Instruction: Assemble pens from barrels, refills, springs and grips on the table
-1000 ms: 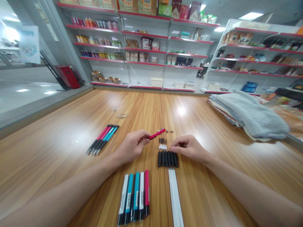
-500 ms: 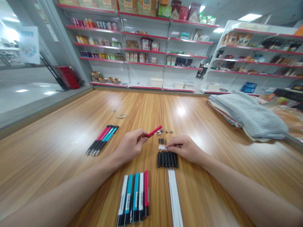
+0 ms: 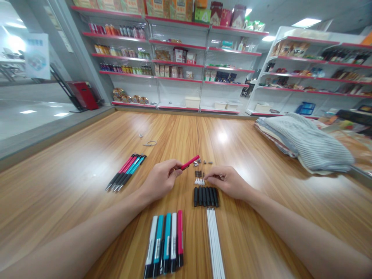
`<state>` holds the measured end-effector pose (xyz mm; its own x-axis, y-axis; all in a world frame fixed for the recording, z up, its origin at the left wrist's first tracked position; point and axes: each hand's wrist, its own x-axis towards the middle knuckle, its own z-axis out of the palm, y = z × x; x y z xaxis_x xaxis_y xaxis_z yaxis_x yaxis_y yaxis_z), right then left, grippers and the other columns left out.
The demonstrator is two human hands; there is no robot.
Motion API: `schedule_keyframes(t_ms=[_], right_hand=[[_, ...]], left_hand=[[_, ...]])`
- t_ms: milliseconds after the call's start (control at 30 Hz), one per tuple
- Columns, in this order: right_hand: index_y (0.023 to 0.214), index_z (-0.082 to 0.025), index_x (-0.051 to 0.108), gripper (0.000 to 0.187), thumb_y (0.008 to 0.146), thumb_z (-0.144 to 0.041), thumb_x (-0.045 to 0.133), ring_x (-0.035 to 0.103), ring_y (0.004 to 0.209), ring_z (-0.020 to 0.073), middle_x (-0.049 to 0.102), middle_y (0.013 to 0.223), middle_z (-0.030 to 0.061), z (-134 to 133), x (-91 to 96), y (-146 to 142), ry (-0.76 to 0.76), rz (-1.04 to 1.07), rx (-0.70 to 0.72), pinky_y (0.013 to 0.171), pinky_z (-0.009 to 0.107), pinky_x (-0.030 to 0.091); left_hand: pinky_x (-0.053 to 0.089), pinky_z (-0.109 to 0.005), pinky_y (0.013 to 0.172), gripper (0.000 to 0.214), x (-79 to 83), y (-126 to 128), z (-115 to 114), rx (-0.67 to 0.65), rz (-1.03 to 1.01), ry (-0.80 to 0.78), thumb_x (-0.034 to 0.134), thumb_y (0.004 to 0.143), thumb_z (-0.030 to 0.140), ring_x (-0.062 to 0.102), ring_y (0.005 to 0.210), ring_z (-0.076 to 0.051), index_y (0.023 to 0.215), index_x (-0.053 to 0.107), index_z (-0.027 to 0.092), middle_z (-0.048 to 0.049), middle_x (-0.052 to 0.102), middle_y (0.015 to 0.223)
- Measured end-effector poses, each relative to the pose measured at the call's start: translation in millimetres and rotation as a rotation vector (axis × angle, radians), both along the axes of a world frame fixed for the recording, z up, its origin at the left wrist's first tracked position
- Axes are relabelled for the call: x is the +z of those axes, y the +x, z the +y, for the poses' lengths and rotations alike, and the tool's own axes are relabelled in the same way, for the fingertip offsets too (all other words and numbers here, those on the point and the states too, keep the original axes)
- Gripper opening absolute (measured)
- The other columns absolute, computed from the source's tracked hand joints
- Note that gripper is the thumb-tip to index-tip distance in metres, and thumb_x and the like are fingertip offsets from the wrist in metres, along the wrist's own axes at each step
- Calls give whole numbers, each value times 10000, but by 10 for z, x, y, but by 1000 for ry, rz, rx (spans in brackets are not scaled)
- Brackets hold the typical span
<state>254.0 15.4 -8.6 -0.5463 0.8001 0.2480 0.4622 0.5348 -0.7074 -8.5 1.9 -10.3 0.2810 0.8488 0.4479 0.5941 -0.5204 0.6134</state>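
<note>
Since a second ago, our right hand [image 3: 232,183] has shifted left beside the white pieces [image 3: 199,181]; we cannot tell whether it pinches one. Our left hand [image 3: 159,179] pinches a red barrel [image 3: 191,162] above the table [image 3: 72,182]. Leftward, pens [image 3: 126,173] look assembled; loose barrels [image 3: 166,237], black grips [image 3: 204,196] and white refills [image 3: 214,240] seemingly await us.

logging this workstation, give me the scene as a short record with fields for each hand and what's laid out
left hand: holding a pink-red pen barrel, tilted upward
right hand: beside the small white pieces; contact unclear
between the forearms: six black tubes in a row, thin white rods nearer the wearer
row of loose barrels: two white, two blue, one pink-red
beyond left forearm: pink-red and blue pens, side by side
far right: folded striped cloth
surface: wood-grain table
</note>
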Motion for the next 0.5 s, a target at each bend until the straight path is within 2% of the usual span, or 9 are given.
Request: schedule_keyframes(t_ms=[333,500], right_hand=[[948,-206,722,221,880,-192,512,615,778,158,686,867,44,-1,18,4,39,-44,49,731,275,465],[902,-192,713,214,869,-147,507,619,780,156,688,850,40,23,2,24,108,-51,19,743,276,471]], left_hand=[[424,-236,606,139,-1,-2,-5,-8,-5,8,522,877,221,577,685,-135,942,635,175,-22,654,794],[424,-237,625,141,3,1,-5,1,2,-14,519,880,230,579,704,-136,942,633,175,-19,656,805]])
